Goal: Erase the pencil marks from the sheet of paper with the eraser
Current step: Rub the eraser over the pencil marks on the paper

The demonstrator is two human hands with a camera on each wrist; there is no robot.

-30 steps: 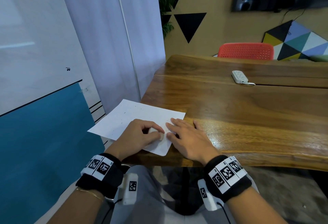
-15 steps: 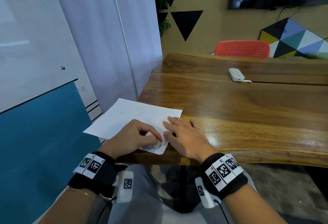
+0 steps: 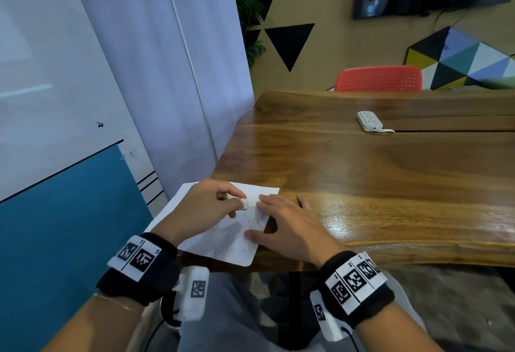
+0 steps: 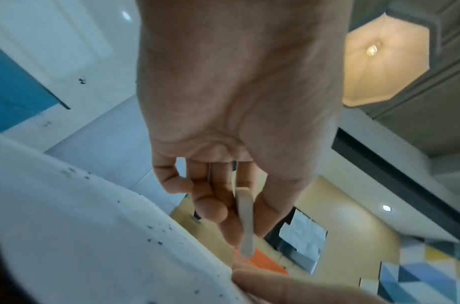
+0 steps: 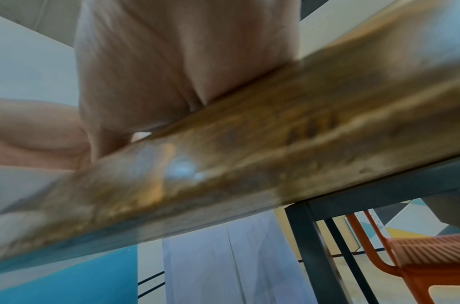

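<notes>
A white sheet of paper [image 3: 223,237] lies at the near left corner of the wooden table [image 3: 376,184], its left part hanging over the edge. Dark crumbs and faint grey marks speckle it. My left hand [image 3: 211,206] pinches a small white eraser [image 3: 244,203] between thumb and fingers, its tip down at the sheet. The left wrist view shows the eraser [image 4: 245,222] as a thin pale slab between the fingertips above the paper [image 4: 80,236]. My right hand [image 3: 289,226] lies flat, fingers spread, pressing the sheet's right edge to the table. In the right wrist view the palm [image 5: 171,61] rests on the table edge [image 5: 249,148].
A white power strip [image 3: 370,120] with a cord lies far back on the table. A red chair [image 3: 379,78] stands behind it. White curtains [image 3: 172,73] and a blue and white panel [image 3: 55,212] are on the left. My grey-trousered lap is below the table edge.
My left hand has carried the eraser away from me across the sheet, uncovering the near part with its crumbs. The right hand stays pressed on the paper's edge. The head view has dipped and shifted.
</notes>
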